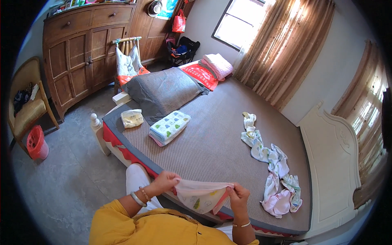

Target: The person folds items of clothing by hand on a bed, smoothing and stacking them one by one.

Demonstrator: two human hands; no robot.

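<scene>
I see the left hand [165,183] and right hand [240,198] pinching a printed cloth [200,194] before the near edge of the bed [216,139]. A folded stack [170,126] and yellow packet [132,119] lie beyond, crumpled cloths [277,203] rightward. I can't make out the dark bundle [22,99] on the chair [30,117].

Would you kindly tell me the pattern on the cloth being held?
The cloth is whitish with green and yellow prints, in the head view.

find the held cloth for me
In the head view, the cloth is at lower centre, spread between the left hand and the right hand, by the near edge of the bed.
</scene>
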